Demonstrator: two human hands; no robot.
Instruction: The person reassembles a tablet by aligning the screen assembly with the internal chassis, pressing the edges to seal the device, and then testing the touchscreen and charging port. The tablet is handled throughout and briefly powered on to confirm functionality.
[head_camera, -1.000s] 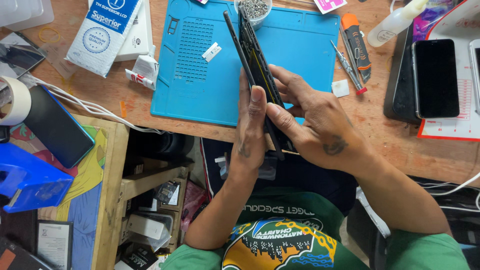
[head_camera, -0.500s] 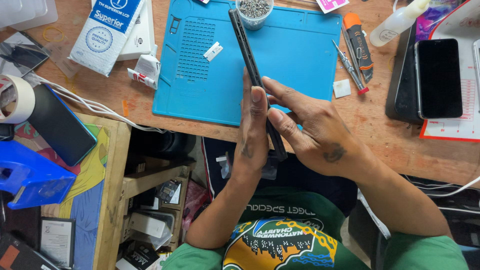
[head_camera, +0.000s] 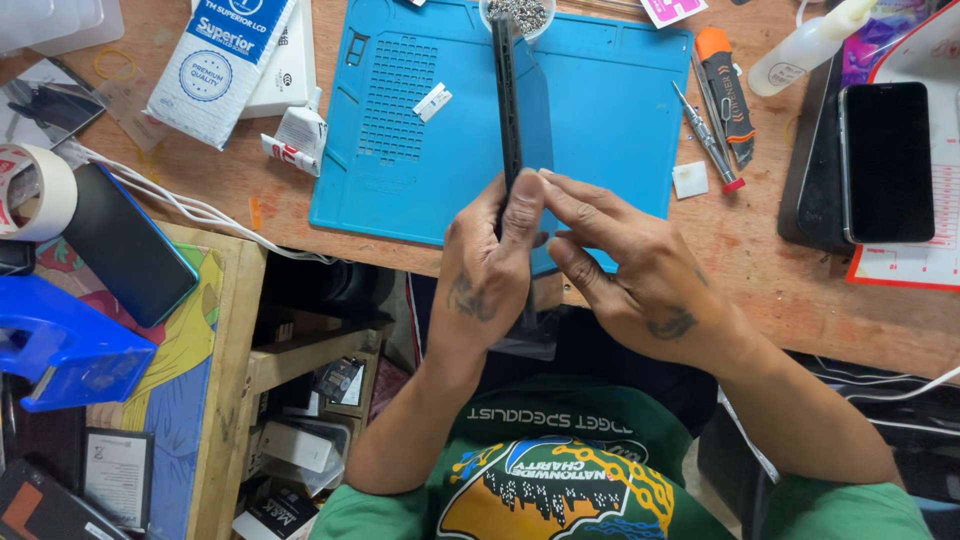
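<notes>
Over a cluttered wooden workbench (head_camera: 800, 290) with a blue silicone mat (head_camera: 610, 110) and white rectangular package (head_camera: 215, 65), left hand (head_camera: 490, 275) and right hand (head_camera: 640, 265) pinch an upright thin dark phone (head_camera: 508, 100) edgewise.

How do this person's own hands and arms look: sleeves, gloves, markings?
Both arms are bare to the short sleeves of a green T-shirt with a colourful printed graphic. No gloves, rings or watch show. The left hand and right hand each carry a dark tattoo on the back.
</notes>
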